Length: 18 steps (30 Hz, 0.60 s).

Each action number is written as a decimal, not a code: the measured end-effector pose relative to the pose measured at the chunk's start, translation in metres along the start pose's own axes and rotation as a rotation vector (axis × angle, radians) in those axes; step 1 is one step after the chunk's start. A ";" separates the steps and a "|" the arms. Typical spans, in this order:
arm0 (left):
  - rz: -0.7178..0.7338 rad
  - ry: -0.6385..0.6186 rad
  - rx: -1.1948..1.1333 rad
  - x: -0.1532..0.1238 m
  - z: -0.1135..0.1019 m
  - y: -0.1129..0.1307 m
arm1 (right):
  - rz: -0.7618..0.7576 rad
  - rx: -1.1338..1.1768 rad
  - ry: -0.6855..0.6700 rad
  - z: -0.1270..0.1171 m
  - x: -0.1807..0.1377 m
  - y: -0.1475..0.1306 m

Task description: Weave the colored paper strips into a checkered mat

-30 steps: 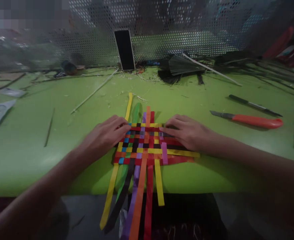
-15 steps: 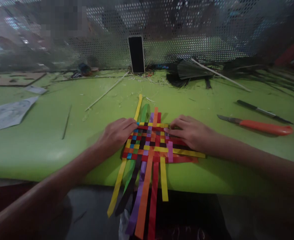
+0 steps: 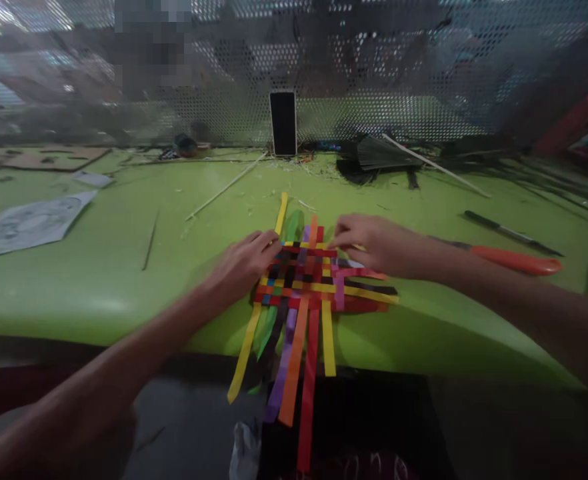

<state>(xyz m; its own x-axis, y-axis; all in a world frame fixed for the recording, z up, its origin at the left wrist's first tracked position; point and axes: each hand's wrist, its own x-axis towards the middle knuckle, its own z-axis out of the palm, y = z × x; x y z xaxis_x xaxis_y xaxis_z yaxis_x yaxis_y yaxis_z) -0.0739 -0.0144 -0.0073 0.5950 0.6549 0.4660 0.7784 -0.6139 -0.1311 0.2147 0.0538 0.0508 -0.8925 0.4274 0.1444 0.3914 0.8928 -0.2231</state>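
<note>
A woven mat (image 3: 301, 288) of coloured paper strips lies at the table's front edge, its long loose ends hanging over. The strips are yellow, red, orange, purple, green, black and blue. My left hand (image 3: 251, 260) rests at the mat's upper left edge, its fingers closed on the strip ends there. At the upper right corner, my right hand (image 3: 367, 245) has thumb and fingers pinched at the end of a top crosswise strip; the fingertips partly hide it. A short pink strip (image 3: 340, 292) stands across the mat's right edge, where several crosswise ends stick out.
On the right lie an orange-handled knife (image 3: 517, 259), partly behind my right forearm, and a dark slim tool (image 3: 511, 233). A phone (image 3: 283, 124) leans on the perforated metal screen (image 3: 214, 93). Left are a printed sheet (image 3: 34, 223) and a thin stick (image 3: 151, 241).
My right hand has lifted and shifted slightly up at the mat's upper right corner, uncovering more strip ends. My left hand stays at the left edge. The camera view has shifted a little.
</note>
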 end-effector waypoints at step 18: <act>-0.506 0.694 -0.044 -0.018 -0.046 0.076 | 0.390 0.697 0.146 0.030 0.067 -0.013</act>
<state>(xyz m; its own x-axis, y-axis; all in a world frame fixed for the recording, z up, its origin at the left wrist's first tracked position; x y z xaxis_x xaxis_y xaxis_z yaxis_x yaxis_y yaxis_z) -0.0345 -0.0926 0.0148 -0.0894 0.4456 0.8907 0.9002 -0.3466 0.2638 0.1437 0.0667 0.0345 -0.6638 0.7465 0.0461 0.3955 0.4027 -0.8255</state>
